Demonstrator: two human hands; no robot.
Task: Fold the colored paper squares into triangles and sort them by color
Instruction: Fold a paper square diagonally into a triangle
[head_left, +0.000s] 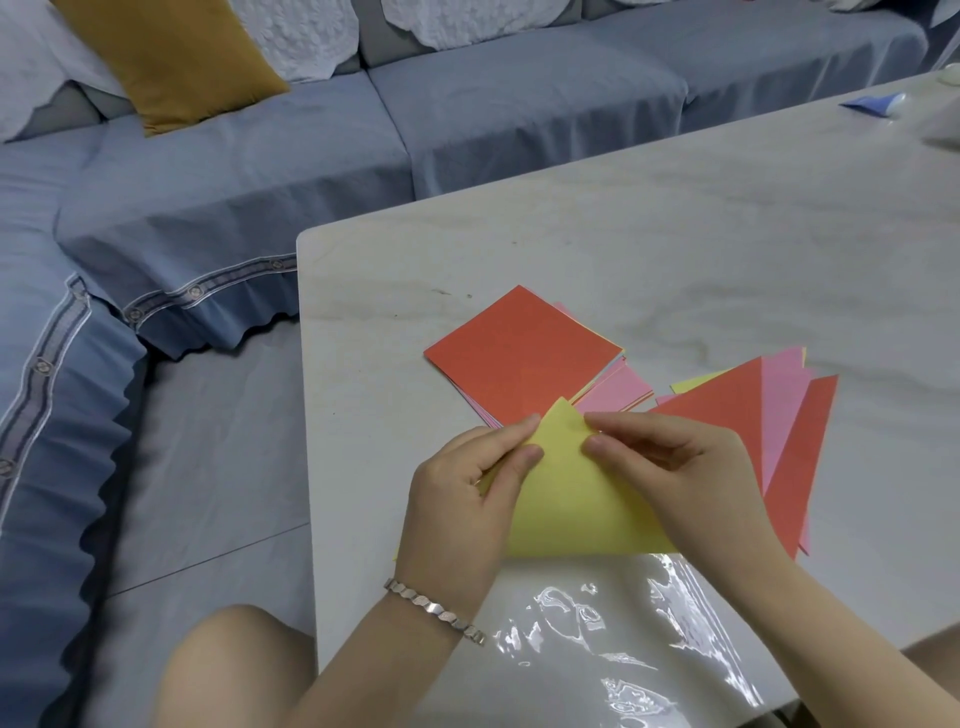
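The step in hand appears to be the fold of the yellow sheet (571, 504), which lies on the near part of the table (675, 234), doubled over so that it points away from the person. To do it well, the two far corners should meet exactly before any crease is pressed; then one hand should pin that tip while the other runs a finger along the near edge, from the middle out to both ends, so the layers do not slip. The left hand (462, 514) pinches the sheet's left slope close to the tip, thumb on top and forefinger at the edge. The right hand (675, 473) pinches the right slope in the same way, its fingers (597, 448) curled narrow on the paper. The tip stands up between the two thumbs, just beyond them, and the wide near edge passes under both palms. Whether that edge is already creased flat is hard to tell, since the hands hide its ends. Just beyond the tip lies the stack (519, 353) of unfolded squares, red on top. To the right, touching the right hand, the triangles (789, 431) lie fanned, red, pink and yellow mixed, so the sorting seems still to be done
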